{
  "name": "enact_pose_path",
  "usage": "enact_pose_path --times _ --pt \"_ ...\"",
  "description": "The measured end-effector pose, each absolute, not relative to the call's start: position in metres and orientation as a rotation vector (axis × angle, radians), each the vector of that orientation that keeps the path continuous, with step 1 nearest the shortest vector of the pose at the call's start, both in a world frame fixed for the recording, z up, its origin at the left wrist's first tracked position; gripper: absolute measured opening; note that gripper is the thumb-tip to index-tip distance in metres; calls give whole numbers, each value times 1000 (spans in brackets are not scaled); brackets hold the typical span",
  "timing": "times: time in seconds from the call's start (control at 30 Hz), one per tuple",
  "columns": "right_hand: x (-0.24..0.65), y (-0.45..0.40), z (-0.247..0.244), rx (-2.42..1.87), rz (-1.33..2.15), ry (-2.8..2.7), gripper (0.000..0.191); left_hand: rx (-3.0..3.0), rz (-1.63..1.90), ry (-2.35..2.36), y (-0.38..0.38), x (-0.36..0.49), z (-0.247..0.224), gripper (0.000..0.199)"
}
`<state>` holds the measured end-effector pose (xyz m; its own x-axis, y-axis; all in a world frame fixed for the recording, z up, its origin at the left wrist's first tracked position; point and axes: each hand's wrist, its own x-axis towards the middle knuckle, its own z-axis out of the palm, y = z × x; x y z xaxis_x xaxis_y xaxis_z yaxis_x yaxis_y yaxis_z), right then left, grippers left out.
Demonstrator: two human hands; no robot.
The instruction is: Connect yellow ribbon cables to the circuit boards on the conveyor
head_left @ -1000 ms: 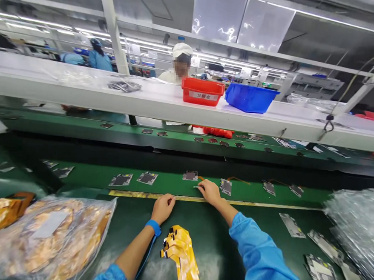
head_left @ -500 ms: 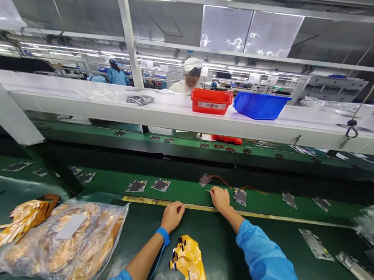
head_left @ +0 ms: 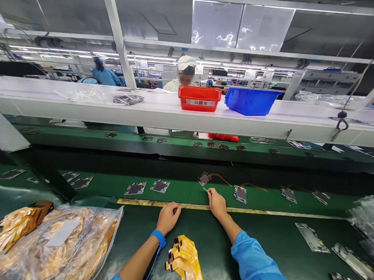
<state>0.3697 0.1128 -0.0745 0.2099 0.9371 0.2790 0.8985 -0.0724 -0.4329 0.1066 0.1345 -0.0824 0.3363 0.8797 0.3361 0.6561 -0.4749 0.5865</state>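
Note:
My right hand [head_left: 217,203] reaches over the edge of the green belt [head_left: 183,193], pinching a small thin tool [head_left: 205,189] that points at a circuit board [head_left: 204,178] with an orange flex strip. Another board [head_left: 240,194] lies just right of that hand. My left hand [head_left: 168,218] is closed at the yellow-marked edge, a blue band [head_left: 158,238] on its wrist; whatever its fingers hold, if anything, is hidden. Below and between the hands lies a bundle of yellow flex cables [head_left: 187,259].
A plastic bag of flex cables [head_left: 61,242] fills the lower left. More boards [head_left: 311,237] lie at the right near crumpled plastic [head_left: 368,225]. A white shelf [head_left: 143,117] bears a red bin [head_left: 199,99] and a blue bin [head_left: 251,102]. A person [head_left: 185,73] is behind it.
The view has shifted slightly. My right hand has moved a little left, bringing the tool's tip closer to the board with the flex strip. My left hand stays closed at the edge.

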Motion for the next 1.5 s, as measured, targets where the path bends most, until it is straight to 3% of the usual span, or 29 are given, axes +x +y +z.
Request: enact_pose_path --times 0.83,1.27,1.5 --pt "363 102 -57 -2006 145 -1695 27 2289 907 1319 133 104 -76 40" --pt "372 98 -60 -1831 204 -1750 24 2331 801 1393 127 112 -71 30" --pt "346 58 -57 -1519 545 -1918 23 2264 810 1406 125 115 -72 26"
